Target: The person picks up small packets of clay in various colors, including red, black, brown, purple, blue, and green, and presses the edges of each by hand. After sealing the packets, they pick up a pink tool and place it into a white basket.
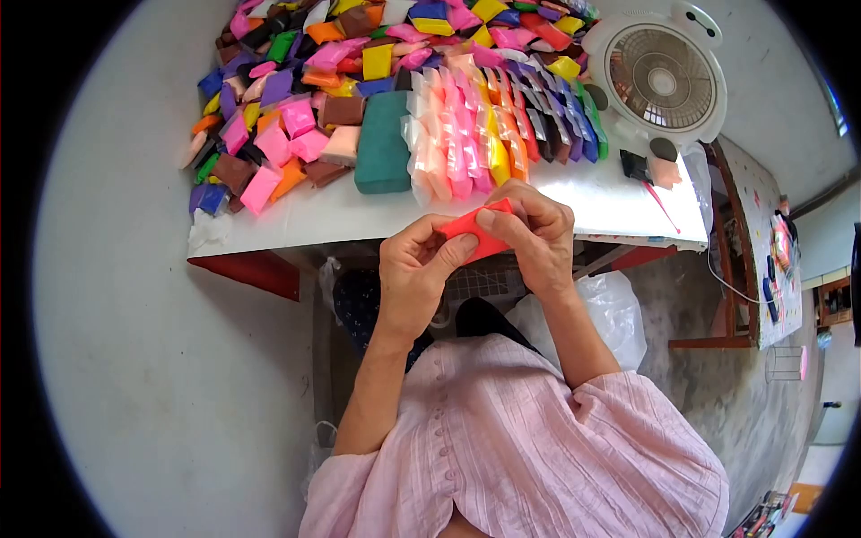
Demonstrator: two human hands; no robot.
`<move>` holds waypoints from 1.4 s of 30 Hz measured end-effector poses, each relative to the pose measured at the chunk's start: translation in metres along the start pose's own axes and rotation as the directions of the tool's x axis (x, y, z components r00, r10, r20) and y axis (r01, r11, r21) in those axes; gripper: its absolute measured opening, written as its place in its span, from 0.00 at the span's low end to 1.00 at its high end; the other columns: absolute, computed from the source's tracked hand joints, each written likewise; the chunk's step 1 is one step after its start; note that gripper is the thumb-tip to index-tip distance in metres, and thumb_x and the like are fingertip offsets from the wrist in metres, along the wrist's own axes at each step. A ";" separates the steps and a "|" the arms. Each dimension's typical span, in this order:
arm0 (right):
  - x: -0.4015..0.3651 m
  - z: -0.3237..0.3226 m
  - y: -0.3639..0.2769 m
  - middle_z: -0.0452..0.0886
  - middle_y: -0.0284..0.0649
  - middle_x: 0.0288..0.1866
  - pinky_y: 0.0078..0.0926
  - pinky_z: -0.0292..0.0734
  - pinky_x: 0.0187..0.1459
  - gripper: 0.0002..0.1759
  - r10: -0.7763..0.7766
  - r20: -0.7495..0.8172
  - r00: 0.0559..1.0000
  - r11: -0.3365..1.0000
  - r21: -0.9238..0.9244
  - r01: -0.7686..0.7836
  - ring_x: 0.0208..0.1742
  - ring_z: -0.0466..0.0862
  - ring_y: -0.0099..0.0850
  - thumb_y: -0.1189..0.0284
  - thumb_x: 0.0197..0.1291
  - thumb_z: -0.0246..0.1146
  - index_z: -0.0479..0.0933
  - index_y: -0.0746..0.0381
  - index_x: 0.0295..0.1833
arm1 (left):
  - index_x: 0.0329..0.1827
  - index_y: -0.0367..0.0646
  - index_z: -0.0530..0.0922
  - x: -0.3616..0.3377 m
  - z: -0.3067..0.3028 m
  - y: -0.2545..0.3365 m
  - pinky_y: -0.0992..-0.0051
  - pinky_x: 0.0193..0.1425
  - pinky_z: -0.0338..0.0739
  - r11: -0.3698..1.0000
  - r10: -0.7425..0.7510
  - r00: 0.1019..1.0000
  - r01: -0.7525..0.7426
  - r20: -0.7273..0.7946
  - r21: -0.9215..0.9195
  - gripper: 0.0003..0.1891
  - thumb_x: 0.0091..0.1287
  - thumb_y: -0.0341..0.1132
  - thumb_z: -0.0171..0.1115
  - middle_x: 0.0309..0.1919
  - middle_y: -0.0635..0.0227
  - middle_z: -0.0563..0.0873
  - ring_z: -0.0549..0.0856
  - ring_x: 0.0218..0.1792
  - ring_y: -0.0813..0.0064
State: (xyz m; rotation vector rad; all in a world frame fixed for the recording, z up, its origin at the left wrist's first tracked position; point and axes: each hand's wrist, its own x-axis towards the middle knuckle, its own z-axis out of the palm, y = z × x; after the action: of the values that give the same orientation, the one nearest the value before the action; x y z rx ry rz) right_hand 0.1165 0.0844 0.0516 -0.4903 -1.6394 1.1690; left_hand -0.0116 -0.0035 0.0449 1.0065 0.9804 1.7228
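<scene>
Between my two hands, just off the table's front edge, is a small coral-red packet (487,238) that looks like wrapped modelling clay. My left hand (417,273) pinches its left end, thumb lying on top. The fingers of my right hand (541,235) close on its upper right corner. Beyond my hands, a row of slim wrapped packets (458,143) stands side by side, running from pale peach through pink, yellow, orange and dark colours to blue and green. A dark teal block (383,143) borders the row on the left.
A large heap of colourful packets (296,108) covers the back and left of the white table (296,226). A white fan (662,81) stands at the back right, near a small black-and-peach packet (662,172). A clear plastic bag (610,309) hangs below the table's edge.
</scene>
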 end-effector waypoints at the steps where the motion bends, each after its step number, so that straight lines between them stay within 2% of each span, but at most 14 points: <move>1: -0.001 0.000 0.000 0.68 0.28 0.23 0.19 0.62 0.31 0.09 0.004 -0.011 1.000 1.000 0.017 -0.003 0.28 0.66 0.17 0.79 0.54 0.67 0.73 0.67 0.27 | 0.45 0.33 0.82 0.000 0.001 0.000 0.83 0.45 0.78 1.000 0.004 1.000 -0.004 -0.012 -0.008 0.07 0.67 0.26 0.65 0.36 0.72 0.86 0.81 0.37 0.87; 6: -0.005 0.006 -0.001 0.69 0.28 0.25 0.18 0.61 0.31 0.09 0.022 -0.081 0.996 0.997 0.079 -0.015 0.29 0.66 0.17 0.80 0.56 0.66 0.72 0.68 0.28 | 0.42 0.33 0.83 -0.002 0.007 -0.003 0.85 0.44 0.77 0.995 0.072 0.995 -0.076 -0.064 -0.063 0.05 0.67 0.25 0.65 0.35 0.74 0.85 0.80 0.37 0.88; 12: -0.008 0.005 -0.001 0.68 0.28 0.26 0.18 0.61 0.31 0.09 0.014 -0.082 0.997 0.998 0.067 -0.009 0.29 0.66 0.16 0.81 0.57 0.66 0.72 0.68 0.28 | 0.41 0.33 0.83 -0.003 0.010 -0.003 0.86 0.42 0.75 0.990 0.117 0.988 -0.124 -0.103 -0.067 0.04 0.67 0.24 0.64 0.33 0.76 0.83 0.78 0.35 0.90; 18: -0.008 0.006 -0.003 0.68 0.29 0.25 0.18 0.61 0.31 0.10 -0.012 -0.075 0.997 0.998 0.052 0.016 0.28 0.66 0.18 0.81 0.57 0.65 0.72 0.68 0.27 | 0.40 0.34 0.83 -0.004 0.006 -0.008 0.87 0.36 0.69 0.992 0.041 0.986 -0.059 -0.164 -0.107 0.05 0.68 0.27 0.63 0.30 0.78 0.81 0.75 0.30 0.90; 21: -0.007 0.003 -0.003 0.69 0.31 0.23 0.19 0.63 0.30 0.10 -0.025 -0.038 0.999 1.000 -0.008 0.024 0.27 0.67 0.19 0.81 0.56 0.66 0.72 0.69 0.26 | 0.43 0.34 0.82 -0.003 0.000 -0.001 0.86 0.39 0.73 0.998 -0.028 0.999 0.025 -0.044 -0.052 0.05 0.67 0.26 0.64 0.33 0.75 0.83 0.78 0.33 0.89; 24: -0.007 0.003 -0.014 0.71 0.33 0.23 0.21 0.64 0.30 0.09 -0.063 -0.028 0.998 0.995 -0.080 0.061 0.27 0.69 0.21 0.81 0.55 0.66 0.73 0.69 0.26 | 0.45 0.36 0.83 -0.005 0.006 0.003 0.84 0.38 0.73 0.999 -0.001 1.000 0.002 -0.015 0.051 0.08 0.65 0.27 0.67 0.32 0.74 0.84 0.79 0.33 0.87; 27: -0.008 0.004 -0.011 0.73 0.35 0.23 0.22 0.65 0.30 0.09 -0.077 -0.046 0.996 0.996 -0.051 0.075 0.27 0.71 0.22 0.82 0.54 0.66 0.73 0.70 0.25 | 0.45 0.37 0.83 -0.006 0.004 0.001 0.84 0.37 0.73 1.000 0.007 1.000 -0.007 -0.017 0.008 0.09 0.63 0.27 0.69 0.32 0.75 0.84 0.79 0.32 0.87; 30: -0.009 0.003 -0.009 0.72 0.33 0.23 0.22 0.65 0.30 0.09 -0.090 -0.038 0.995 0.993 -0.077 0.087 0.27 0.71 0.22 0.80 0.57 0.65 0.74 0.69 0.27 | 0.45 0.36 0.83 -0.006 0.006 0.002 0.84 0.37 0.74 0.999 0.009 1.000 -0.010 -0.027 -0.044 0.08 0.64 0.27 0.67 0.32 0.73 0.85 0.80 0.31 0.86; 33: -0.012 0.004 -0.009 0.74 0.32 0.23 0.21 0.65 0.29 0.11 0.095 -0.161 0.982 0.995 -0.013 -0.099 0.27 0.70 0.19 0.74 0.63 0.64 0.76 0.67 0.29 | 0.47 0.35 0.83 -0.005 0.003 -0.003 0.83 0.37 0.75 1.000 -0.002 0.997 0.003 -0.074 0.009 0.08 0.67 0.28 0.65 0.34 0.70 0.86 0.81 0.31 0.84; 36: -0.011 -0.008 -0.015 0.76 0.30 0.25 0.18 0.65 0.28 0.13 0.363 -0.075 0.929 0.928 0.121 -0.353 0.27 0.70 0.16 0.68 0.66 0.63 0.79 0.65 0.32 | 0.47 0.33 0.82 -0.001 0.011 0.002 0.81 0.36 0.76 0.998 0.005 0.987 -0.016 -0.159 -0.065 0.09 0.70 0.31 0.61 0.34 0.67 0.86 0.82 0.30 0.82; 39: -0.016 0.003 -0.016 0.78 0.30 0.26 0.15 0.65 0.28 0.14 0.328 -0.055 0.943 0.939 0.129 -0.319 0.26 0.71 0.14 0.64 0.67 0.63 0.81 0.65 0.35 | 0.47 0.33 0.82 -0.001 0.018 0.005 0.80 0.35 0.76 0.996 -0.007 0.985 -0.009 -0.174 -0.091 0.11 0.73 0.33 0.58 0.33 0.67 0.86 0.81 0.29 0.81; 42: -0.017 -0.004 -0.010 0.77 0.27 0.26 0.12 0.62 0.25 0.13 0.334 -0.045 0.941 0.940 0.091 -0.329 0.24 0.69 0.13 0.63 0.66 0.64 0.81 0.63 0.37 | 0.46 0.33 0.82 -0.002 0.014 -0.003 0.80 0.34 0.75 1.000 0.010 0.989 -0.012 -0.148 -0.018 0.11 0.73 0.34 0.57 0.33 0.67 0.85 0.79 0.27 0.82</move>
State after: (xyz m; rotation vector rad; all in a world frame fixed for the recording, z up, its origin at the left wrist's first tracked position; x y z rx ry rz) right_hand 0.1289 0.0683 0.0517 -0.7635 -1.4860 1.4490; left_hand 0.0032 -0.0022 0.0468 0.8827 1.0519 1.8337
